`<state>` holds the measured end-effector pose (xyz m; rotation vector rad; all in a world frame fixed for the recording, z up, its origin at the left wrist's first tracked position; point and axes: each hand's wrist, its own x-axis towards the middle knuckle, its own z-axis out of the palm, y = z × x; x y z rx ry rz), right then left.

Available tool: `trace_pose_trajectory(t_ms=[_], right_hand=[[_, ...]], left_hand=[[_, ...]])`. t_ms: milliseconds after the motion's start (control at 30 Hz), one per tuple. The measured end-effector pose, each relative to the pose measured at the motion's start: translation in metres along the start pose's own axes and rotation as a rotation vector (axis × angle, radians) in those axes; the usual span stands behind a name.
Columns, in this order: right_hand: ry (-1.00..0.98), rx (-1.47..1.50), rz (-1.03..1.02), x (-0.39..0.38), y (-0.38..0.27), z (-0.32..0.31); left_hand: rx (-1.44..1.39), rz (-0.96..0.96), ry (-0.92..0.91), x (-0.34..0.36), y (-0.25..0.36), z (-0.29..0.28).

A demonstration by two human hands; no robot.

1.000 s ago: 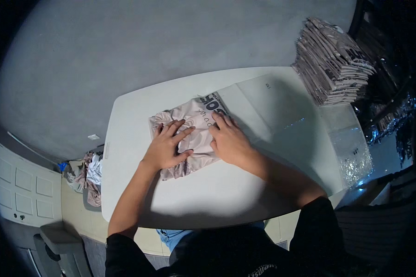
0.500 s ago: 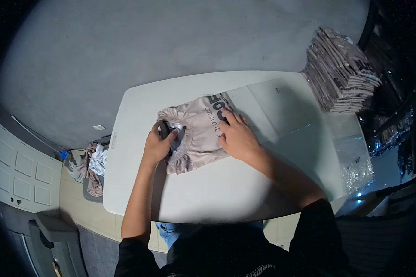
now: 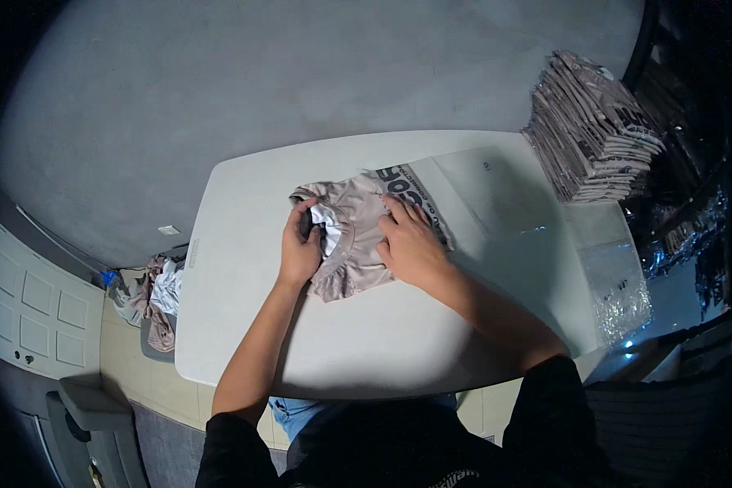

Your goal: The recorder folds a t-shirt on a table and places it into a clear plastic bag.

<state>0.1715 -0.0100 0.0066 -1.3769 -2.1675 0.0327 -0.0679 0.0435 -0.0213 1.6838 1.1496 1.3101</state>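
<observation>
A beige folded garment (image 3: 359,213) with dark printed lettering and a gathered edge lies on the white table (image 3: 236,244). At its left end a round opening shows white lining. My left hand (image 3: 298,259) is closed on that end, thumb inside the opening; something dark, which I cannot make out, shows between thumb and fingers. Stretched over the garment's right part, my right hand (image 3: 417,254) rests with its fingers apart. A clear flat plastic bag (image 3: 508,191) lies against the garment's printed end; how much of the garment is inside it I cannot tell.
A tall stack of bagged beige garments (image 3: 590,134) stands at the table's far right corner. Clear plastic bags (image 3: 618,281) lie along the right edge. Left of the table, a grey bin (image 3: 156,340) holds loose clothes. A grey wall (image 3: 301,73) rises behind.
The garment's left end has moved to the right with my left hand, and more of its lettering shows beyond my right hand. My right hand has shifted slightly left.
</observation>
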Motion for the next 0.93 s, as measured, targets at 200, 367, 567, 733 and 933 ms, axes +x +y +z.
trace_pose_trajectory(t_ms=[200, 367, 567, 733, 933], right_hand=[[-0.036, 0.037, 0.022, -0.003, 0.006, -0.005], [-0.071, 0.061, -0.01, -0.005, -0.002, -0.009], [-0.042, -0.01, 0.077, 0.012, -0.003, -0.011], [-0.103, -0.089, 0.354, 0.053, -0.013, -0.012], [-0.463, -0.058, 0.447, 0.094, 0.033, -0.006]], left_hand=[[0.08, 0.004, -0.023, -0.003, 0.022, -0.016], [0.199, -0.072, 0.05, 0.012, 0.007, -0.041], [-0.184, -0.421, 0.156, 0.093, -0.024, -0.037], [0.167, -0.265, 0.209, 0.099, -0.055, -0.027], [0.38, -0.053, -0.084, 0.103, -0.031, -0.023]])
